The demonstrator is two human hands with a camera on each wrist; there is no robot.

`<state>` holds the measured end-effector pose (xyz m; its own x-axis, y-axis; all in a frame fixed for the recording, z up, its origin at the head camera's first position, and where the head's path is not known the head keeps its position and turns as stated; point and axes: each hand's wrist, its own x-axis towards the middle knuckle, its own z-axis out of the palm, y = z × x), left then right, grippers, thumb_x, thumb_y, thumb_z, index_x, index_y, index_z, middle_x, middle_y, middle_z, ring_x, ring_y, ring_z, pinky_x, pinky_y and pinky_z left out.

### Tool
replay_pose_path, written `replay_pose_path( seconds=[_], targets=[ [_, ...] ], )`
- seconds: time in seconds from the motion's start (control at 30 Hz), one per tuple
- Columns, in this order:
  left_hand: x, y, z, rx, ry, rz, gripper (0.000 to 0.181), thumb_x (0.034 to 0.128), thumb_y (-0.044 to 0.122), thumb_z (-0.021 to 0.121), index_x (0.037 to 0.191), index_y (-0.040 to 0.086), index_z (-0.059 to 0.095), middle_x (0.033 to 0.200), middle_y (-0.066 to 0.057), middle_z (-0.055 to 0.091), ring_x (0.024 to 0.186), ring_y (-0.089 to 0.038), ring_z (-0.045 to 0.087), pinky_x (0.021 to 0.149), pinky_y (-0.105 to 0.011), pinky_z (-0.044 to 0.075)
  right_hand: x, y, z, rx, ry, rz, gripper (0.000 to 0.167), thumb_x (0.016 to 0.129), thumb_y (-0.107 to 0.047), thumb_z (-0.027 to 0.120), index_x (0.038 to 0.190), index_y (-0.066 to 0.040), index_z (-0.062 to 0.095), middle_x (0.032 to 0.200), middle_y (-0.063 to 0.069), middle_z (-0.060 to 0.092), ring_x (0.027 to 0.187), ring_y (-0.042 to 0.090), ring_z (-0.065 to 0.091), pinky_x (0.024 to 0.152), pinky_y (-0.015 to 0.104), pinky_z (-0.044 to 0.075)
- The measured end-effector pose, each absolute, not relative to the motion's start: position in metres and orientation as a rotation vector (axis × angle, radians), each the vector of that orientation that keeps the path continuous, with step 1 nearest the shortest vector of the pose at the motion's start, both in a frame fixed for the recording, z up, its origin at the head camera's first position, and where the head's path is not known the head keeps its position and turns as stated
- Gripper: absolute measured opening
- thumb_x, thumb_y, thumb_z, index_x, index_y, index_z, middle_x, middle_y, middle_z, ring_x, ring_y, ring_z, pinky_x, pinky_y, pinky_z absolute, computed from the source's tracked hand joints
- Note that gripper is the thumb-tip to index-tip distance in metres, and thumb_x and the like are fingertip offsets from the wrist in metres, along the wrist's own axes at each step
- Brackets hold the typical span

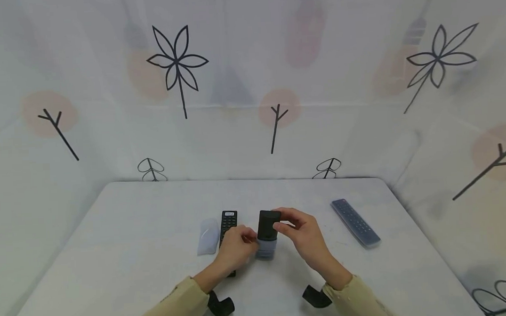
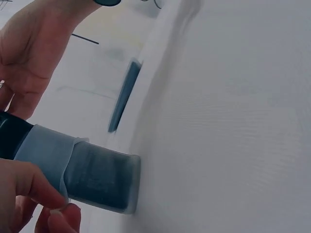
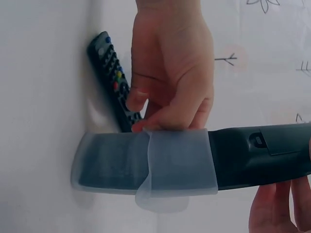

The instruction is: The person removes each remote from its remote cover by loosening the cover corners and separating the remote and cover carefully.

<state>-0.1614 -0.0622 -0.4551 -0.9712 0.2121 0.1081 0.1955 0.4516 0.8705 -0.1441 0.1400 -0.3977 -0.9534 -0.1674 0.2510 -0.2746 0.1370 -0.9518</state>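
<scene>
- Black plastic remote control [image 1: 268, 223], long and slim, stands roughly upright between the fingers of both hands, its lower end close to the table; whether it touches down, I cannot tell.
- Translucent bluish soft cover [image 3: 182, 160] wraps the remote's lower part, below the right fingers, with its upper portion folded back over itself and a loose flap at one side.
- Right hand [image 1: 305, 236]: thumb and fingers are closed around the remote's bare upper end, parted by its width.
- Left hand [image 1: 236, 247]: thumb and forefinger come nearly together in a pinch on the cover's folded edge; the other fingers curl inward.
- Black remote with rows of small buttons [image 1: 229, 220] lies just beside the left fingers, partly hidden under that hand.
- Pale, translucent flat pouch-like sleeve [image 1: 207, 236] rests farther left of the left fingers, next to the buttoned remote.
- Blue-grey remote in a clear covering [image 1: 355, 223] lies slantwise, well apart, to the right of the right fingers.
- White smooth table [image 1: 126, 258] spreads beneath all the fingers; beyond them hangs white cloth printed with dark line flowers [image 1: 235, 149].
</scene>
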Motion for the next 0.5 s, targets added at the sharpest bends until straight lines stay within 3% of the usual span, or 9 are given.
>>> replay_pose_path(
  seconds=[0.33, 0.5],
  targets=[
    [-0.164, -0.074, -0.448, 0.421, 2.462, 1.65, 0.012, 0.0866, 0.008, 0.07, 0.097, 0.013, 0.071, 0.095, 0.002, 0.067, 0.078, -0.016, 0.064, 0.059, -0.032, 0.052, -0.141, 0.146, -0.394, 0.436, -2.297, 1.894, 0.026, 0.092, -0.003, 0.069, 0.118, -0.005, 0.068, 0.111, 0.01, 0.068, 0.105, 0.021, 0.064, 0.087, 0.028, 0.053],
    [-0.166, -0.076, -0.444, 0.381, 2.366, 1.716, 0.012, 0.0909, 0.009, 0.068, 0.102, 0.009, 0.065, 0.095, -0.003, 0.064, 0.075, -0.024, 0.067, 0.059, -0.032, 0.052, -0.141, 0.148, -0.394, 0.441, -2.284, 1.879, 0.026, 0.092, -0.002, 0.068, 0.118, -0.006, 0.067, 0.11, 0.009, 0.068, 0.105, 0.02, 0.064, 0.087, 0.028, 0.053]
  ],
)
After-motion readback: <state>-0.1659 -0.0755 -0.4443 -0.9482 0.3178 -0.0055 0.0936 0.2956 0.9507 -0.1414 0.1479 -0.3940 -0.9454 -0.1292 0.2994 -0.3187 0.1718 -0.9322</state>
